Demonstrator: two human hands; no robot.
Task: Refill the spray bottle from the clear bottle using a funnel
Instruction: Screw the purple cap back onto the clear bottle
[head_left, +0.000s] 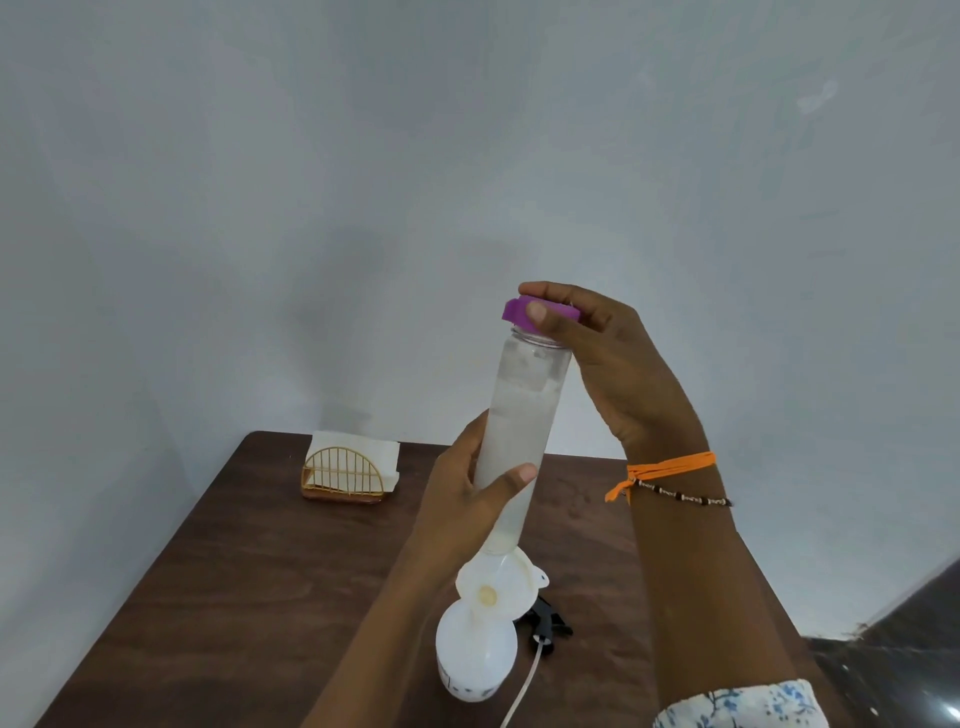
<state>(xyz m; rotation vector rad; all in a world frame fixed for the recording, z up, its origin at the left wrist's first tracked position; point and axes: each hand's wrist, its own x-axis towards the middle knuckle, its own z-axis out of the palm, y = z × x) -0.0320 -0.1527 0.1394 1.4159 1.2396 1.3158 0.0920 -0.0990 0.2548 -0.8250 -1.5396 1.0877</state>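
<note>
The right hand (613, 358) pinches the purple cap (540, 314) on top; the left hand (467, 499) grips the clear bottle (524, 415) low. The bottle stands almost upright, and the funnel (498, 582) in the spray bottle (475, 654) sits directly below it.

Dark wood table (218, 597): napkin holder (344, 475), spray bottle (475, 660) w/ funnel (498, 582), sprayer head (545, 623).
</note>
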